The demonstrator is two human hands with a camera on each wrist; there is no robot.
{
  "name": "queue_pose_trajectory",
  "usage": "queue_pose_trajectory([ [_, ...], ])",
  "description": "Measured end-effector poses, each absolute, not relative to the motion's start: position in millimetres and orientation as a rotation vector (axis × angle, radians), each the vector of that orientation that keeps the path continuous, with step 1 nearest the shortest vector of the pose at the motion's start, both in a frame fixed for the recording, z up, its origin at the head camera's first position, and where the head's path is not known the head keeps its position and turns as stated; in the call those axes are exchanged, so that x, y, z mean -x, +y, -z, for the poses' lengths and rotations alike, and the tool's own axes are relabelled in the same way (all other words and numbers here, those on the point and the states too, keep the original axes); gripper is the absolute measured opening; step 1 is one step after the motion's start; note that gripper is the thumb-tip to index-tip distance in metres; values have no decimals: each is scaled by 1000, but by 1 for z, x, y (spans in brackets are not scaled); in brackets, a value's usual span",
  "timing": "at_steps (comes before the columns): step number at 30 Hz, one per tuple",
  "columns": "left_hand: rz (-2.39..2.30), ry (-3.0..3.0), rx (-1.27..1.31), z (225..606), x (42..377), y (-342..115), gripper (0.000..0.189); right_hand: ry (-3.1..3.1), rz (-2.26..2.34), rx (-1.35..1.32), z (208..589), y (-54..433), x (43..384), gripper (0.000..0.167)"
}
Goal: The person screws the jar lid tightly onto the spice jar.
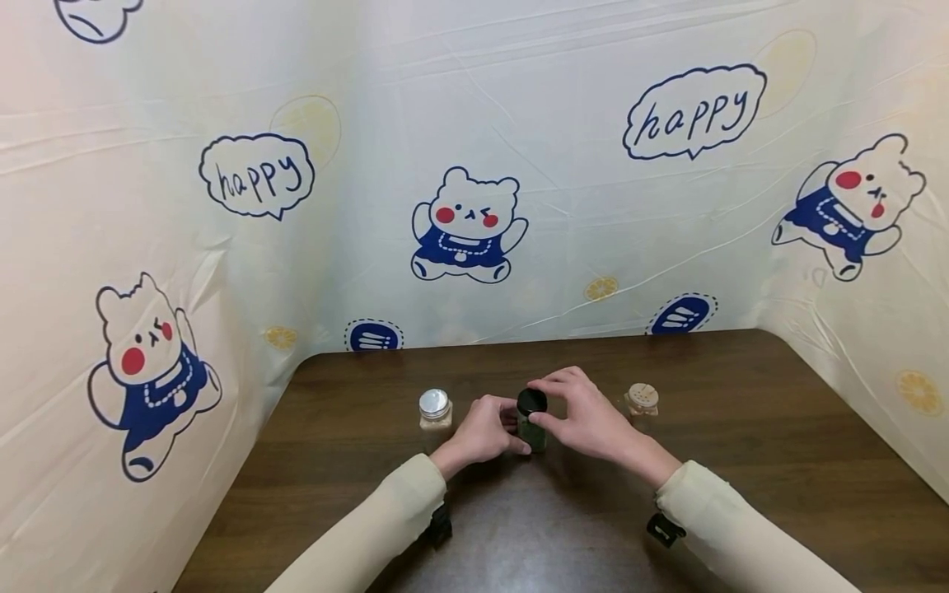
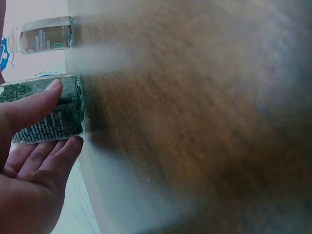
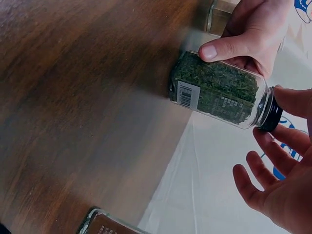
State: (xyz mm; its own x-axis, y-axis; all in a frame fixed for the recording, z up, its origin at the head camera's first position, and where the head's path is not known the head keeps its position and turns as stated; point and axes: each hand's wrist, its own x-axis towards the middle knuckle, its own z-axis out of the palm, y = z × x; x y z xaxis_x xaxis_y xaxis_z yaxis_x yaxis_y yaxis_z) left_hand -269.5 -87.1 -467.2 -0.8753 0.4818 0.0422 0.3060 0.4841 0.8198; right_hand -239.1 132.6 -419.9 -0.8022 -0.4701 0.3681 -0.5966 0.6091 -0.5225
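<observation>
Flakes of green herb (image 3: 219,90) fill the glass jar (image 1: 535,436), which we find upright in the middle of the dark wooden table (image 1: 534,543); whether its base touches the wood, we cannot tell. We see the left hand (image 1: 485,430) holding its lower body, thumb on one side and fingers on another. The right hand (image 1: 583,413) pinches the black cap (image 1: 531,400) between thumb and fingertips, its last two fingers spread clear. We make out a white barcode label (image 3: 188,95) low on the glass. To the left, near the left hand, we see a silver-lidded jar (image 1: 435,410); to the right, beyond the right hand, a jar with a pale, perforated lid (image 1: 642,396). At the far side, we see a sheet (image 1: 563,49) printed with bears.
</observation>
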Motion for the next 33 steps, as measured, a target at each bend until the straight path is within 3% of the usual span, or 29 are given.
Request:
queue_pose_trajectory([
  [7,-1348,2533,-701,465,271,-88,42,-2614,-1132,-944,421,138,242,56],
  [33,-1366,2520,-682,468,269,-87,43,-2604,-1269,-1032,421,138,246,45],
])
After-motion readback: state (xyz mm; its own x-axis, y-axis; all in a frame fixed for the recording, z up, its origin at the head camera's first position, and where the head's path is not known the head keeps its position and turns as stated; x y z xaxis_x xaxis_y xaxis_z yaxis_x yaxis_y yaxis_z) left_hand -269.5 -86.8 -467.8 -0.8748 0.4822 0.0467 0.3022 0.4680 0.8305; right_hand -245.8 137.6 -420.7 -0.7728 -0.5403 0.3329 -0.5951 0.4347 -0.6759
